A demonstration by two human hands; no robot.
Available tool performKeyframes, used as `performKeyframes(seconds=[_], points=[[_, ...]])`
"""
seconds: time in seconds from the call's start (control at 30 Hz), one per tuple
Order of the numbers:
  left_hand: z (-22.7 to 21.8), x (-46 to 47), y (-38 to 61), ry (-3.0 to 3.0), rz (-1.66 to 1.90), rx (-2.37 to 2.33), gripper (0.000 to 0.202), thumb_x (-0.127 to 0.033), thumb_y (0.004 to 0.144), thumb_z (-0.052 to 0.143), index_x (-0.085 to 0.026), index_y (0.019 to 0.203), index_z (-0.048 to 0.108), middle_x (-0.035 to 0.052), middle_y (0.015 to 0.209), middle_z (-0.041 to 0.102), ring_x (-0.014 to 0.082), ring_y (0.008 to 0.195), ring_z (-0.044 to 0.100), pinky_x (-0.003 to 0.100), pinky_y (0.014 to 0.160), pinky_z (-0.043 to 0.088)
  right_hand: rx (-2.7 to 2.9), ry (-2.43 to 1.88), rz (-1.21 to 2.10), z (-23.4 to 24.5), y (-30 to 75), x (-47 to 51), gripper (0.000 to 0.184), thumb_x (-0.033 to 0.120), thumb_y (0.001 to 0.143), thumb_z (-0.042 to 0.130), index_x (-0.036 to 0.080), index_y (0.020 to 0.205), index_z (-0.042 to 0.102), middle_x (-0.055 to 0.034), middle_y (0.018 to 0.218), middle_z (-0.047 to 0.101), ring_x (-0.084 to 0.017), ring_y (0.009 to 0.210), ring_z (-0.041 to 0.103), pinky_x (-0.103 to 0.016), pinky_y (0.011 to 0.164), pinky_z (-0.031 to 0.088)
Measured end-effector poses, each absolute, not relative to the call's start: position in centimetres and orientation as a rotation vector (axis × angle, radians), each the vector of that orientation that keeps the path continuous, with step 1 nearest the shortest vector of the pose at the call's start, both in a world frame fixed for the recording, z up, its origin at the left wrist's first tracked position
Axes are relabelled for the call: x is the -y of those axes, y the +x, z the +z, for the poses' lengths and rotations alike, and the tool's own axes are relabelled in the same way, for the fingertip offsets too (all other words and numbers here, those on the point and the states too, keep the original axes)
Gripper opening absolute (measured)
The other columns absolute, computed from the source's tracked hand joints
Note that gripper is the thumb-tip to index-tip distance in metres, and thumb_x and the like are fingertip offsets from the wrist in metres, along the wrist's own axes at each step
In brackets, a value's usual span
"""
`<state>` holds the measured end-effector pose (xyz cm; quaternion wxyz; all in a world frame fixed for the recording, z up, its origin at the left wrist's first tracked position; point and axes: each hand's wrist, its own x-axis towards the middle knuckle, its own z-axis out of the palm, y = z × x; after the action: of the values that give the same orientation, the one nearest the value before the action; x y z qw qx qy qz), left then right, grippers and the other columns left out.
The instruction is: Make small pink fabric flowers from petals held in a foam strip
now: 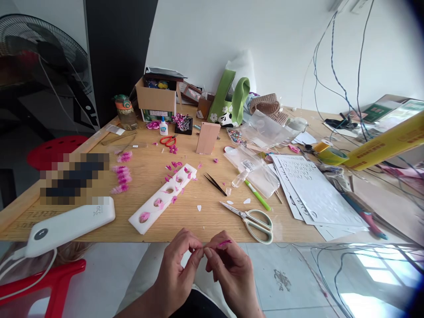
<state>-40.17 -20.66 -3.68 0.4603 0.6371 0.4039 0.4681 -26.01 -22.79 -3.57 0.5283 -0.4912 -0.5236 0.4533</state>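
My left hand and my right hand meet fingertip to fingertip just in front of the table's near edge. Both are closed in a pinch. A thin magenta petal sticks out at my right hand's fingers. Whatever lies between the touching fingertips is too small and covered to make out. Beyond them, a white foam strip with several round holes carries pink petals. White-handled scissors lie to the right, blades partly apart. Black tweezers rest behind the scissors, and small white petals are scattered nearby.
A white power bank with a cable sits at the left edge. Pink fluffy pieces, a glue bottle, red scissors and a wooden block stand farther back. Right are a green pen and paper sheets.
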Motion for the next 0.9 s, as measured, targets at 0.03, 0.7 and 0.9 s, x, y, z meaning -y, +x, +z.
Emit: performKeyframes(seconds=[0.03,0.7,0.9], points=[[-3.5,20.6,-40.2,1.504,1.128,-0.985,0.018,-0.023,0.092,0.052,-0.019,0.074,0.055,0.0005,0.071,0.056,0.0134,0.069,0.054,0.026,0.067,0.043,1.220,-1.146,1.121,-3.6,-26.1,22.7,0.014,0.023,0.091,0.061,0.020,0.077,0.061,-0.0012,0.076,0.055,-0.010,0.058,0.055,-0.019,0.043,0.044],[-2.7,20.1,-40.2,0.820,1.131,-0.834,0.029,-0.039,0.084,0.065,-0.017,0.068,0.056,0.0007,0.065,0.054,0.0125,0.064,0.049,0.026,0.063,0.043,1.466,-1.141,0.845,-2.8,-27.3,21.7,0.015,0.013,0.092,0.056,0.020,0.086,0.067,-0.0040,0.077,0.060,-0.015,0.069,0.060,-0.026,0.053,0.054],[-3.4,20.3,-40.5,0.833,1.169,-0.822,0.028,-0.037,0.087,0.061,-0.017,0.070,0.054,0.0004,0.067,0.055,0.0126,0.066,0.052,0.026,0.065,0.043,1.510,-1.183,0.774,-2.6,-27.9,21.6,0.017,0.013,0.092,0.055,0.021,0.080,0.064,-0.0023,0.073,0.060,-0.014,0.066,0.060,-0.026,0.057,0.053]])
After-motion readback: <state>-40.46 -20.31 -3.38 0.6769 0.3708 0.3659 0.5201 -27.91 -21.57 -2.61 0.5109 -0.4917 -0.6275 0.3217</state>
